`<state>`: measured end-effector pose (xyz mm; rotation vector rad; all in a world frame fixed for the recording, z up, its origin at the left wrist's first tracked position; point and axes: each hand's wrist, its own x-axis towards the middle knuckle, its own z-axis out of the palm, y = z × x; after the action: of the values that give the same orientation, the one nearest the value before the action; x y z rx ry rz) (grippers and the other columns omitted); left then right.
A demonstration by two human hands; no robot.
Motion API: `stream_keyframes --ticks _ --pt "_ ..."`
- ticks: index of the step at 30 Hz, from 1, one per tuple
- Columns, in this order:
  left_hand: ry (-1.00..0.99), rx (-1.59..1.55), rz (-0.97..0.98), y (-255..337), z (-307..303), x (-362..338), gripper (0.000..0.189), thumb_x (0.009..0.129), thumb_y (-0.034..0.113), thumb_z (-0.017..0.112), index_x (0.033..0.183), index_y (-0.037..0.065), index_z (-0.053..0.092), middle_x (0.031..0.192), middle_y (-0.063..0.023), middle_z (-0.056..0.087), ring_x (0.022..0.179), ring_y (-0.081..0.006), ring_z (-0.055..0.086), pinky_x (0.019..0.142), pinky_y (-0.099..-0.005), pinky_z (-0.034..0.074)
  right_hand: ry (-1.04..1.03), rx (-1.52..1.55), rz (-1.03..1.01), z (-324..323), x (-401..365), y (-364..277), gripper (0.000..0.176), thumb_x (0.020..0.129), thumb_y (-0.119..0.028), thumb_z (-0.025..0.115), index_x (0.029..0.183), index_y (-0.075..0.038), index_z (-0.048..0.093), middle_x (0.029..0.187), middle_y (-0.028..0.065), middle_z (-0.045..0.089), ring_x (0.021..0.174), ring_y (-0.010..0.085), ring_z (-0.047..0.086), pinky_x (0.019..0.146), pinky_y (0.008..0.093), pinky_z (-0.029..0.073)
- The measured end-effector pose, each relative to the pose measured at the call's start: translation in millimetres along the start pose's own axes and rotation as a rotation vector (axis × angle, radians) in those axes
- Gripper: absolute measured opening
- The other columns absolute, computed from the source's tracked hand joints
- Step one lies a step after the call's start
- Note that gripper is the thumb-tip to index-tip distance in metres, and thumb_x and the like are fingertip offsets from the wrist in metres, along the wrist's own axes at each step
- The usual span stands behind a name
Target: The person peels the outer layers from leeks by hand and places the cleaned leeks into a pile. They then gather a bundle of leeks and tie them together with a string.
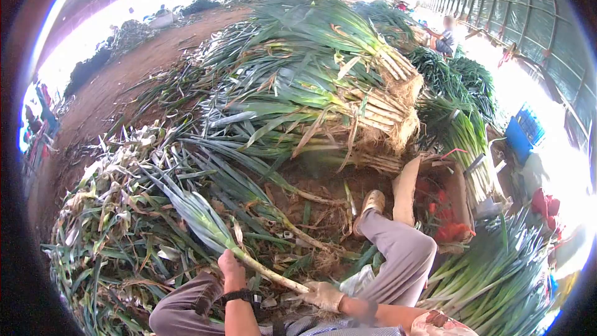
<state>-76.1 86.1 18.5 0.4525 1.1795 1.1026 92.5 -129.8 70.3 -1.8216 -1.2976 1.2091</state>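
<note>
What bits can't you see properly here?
Head view only:
- Root end of the green onion: covered by the right hand.
- Fingers of the left hand: wrapped behind the stalk.
- The red things in the box: too blurry to name.
- The far person: tiny, blurred.

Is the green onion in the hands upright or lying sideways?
Sideways: the left hand and right hand hold the green onion slanted, leaves pointing away.

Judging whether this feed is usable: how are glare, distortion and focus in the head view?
Head view: heavy fisheye bending, black vignette round the rim; daylight blows out the top and right edges; the left hand and right hand on the long green-leaved, pale-stalked onion are evenly lit and sharp; the far person is blurred.
</note>
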Motion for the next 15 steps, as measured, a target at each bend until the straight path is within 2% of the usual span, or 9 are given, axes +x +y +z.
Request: stream_keyframes --ticks 4,7,9,10,11,12,13,14,15 --pt "0.121 -0.016 -0.043 5.4 -2.0 1.0 0.015 0.074 0.007 0.050 0.083 -0.004 0.057 0.075 -0.0098 0.056 0.065 -0.0247 0.057 0.059 -0.0365 0.048 -0.142 0.144 0.132 -11.9 7.6 -19.3 0.036 0.080 -0.034 0.056 0.101 -0.005 0.059 0.076 0.0084 0.060 0.067 0.0170 0.055 0.063 0.0307 0.044" --pt "-0.407 0.913 0.317 29.9 -2.4 -38.6 0.013 0.079 0.009 0.051 0.082 -0.002 0.057 0.077 -0.0105 0.056 0.069 -0.0263 0.058 0.065 -0.0373 0.050 -0.213 0.084 0.049 -22.6 11.5 -33.1 0.030 0.082 -0.035 0.056 0.096 -0.009 0.062 0.079 0.0095 0.062 0.067 0.0169 0.057 0.062 0.0303 0.046" --pt "-0.142 -0.214 -0.414 -47.8 -13.5 10.1 0.016 0.081 0.013 0.055 0.085 -0.002 0.058 0.081 -0.0098 0.058 0.074 -0.0276 0.059 0.071 -0.0391 0.050 -0.172 -0.263 -0.217 -27.1 28.7 -35.0 0.029 0.082 -0.034 0.054 0.093 -0.008 0.061 0.077 0.0103 0.062 0.068 0.0188 0.058 0.063 0.0320 0.046" --pt "-0.353 -0.180 -0.399 -41.9 -2.5 -27.5 0.023 0.080 0.021 0.059 0.086 -0.001 0.060 0.079 -0.0114 0.062 0.075 -0.0298 0.060 0.070 -0.0382 0.049 -0.154 -0.456 -0.330 -30.1 38.7 -34.9 0.029 0.082 -0.033 0.053 0.091 -0.007 0.060 0.075 0.0107 0.062 0.068 0.0198 0.059 0.063 0.0329 0.047" --pt "-0.592 0.297 -0.318 -61.5 -9.7 -34.3 0.025 0.078 0.025 0.060 0.085 0.001 0.061 0.078 -0.0113 0.062 0.074 -0.0271 0.060 0.069 -0.0372 0.048 -0.154 -0.525 -0.380 -31.7 48.0 -29.5 0.029 0.082 -0.033 0.052 0.090 -0.006 0.060 0.074 0.0111 0.062 0.068 0.0207 0.060 0.063 0.0337 0.047" --pt "-0.860 1.092 0.009 -79.6 -15.5 -42.0 0.027 0.077 0.028 0.061 0.084 0.002 0.063 0.077 -0.0112 0.063 0.072 -0.0244 0.060 0.068 -0.0361 0.048 -0.176 -0.156 -0.056 -27.0 48.6 -30.7 0.030 0.082 -0.032 0.055 0.089 -0.004 0.061 0.072 0.0086 0.062 0.064 0.0145 0.057 0.059 0.0307 0.046" --pt "-1.017 1.494 0.318 -98.7 -21.7 -49.0 0.029 0.076 0.031 0.063 0.083 0.004 0.064 0.076 -0.0110 0.063 0.071 -0.0217 0.060 0.067 -0.0351 0.047 -0.141 -0.004 -0.077 -28.6 48.8 -40.1 0.025 0.082 -0.026 0.057 0.088 -0.002 0.061 0.072 0.0068 0.061 0.063 0.0124 0.056 0.056 0.0283 0.045" --pt "-1.027 1.290 0.165 -104.0 -22.3 -77.6 0.031 0.073 0.035 0.064 0.083 0.005 0.064 0.077 -0.0126 0.063 0.070 -0.0226 0.060 0.066 -0.0353 0.047 -0.110 0.147 -0.103 -30.5 49.6 -49.6 0.021 0.082 -0.020 0.058 0.087 0.000 0.061 0.071 0.0050 0.061 0.061 0.0102 0.054 0.052 0.0259 0.044" --pt "-0.995 1.231 0.092 -118.3 -20.8 -83.8 0.033 0.072 0.037 0.065 0.082 0.006 0.064 0.078 -0.0135 0.063 0.070 -0.0233 0.059 0.065 -0.0353 0.047 -0.069 0.340 0.178 -29.8 54.6 -61.5 0.019 0.082 -0.017 0.058 0.087 0.001 0.060 0.071 0.0041 0.061 0.060 0.0091 0.053 0.051 0.0242 0.042"
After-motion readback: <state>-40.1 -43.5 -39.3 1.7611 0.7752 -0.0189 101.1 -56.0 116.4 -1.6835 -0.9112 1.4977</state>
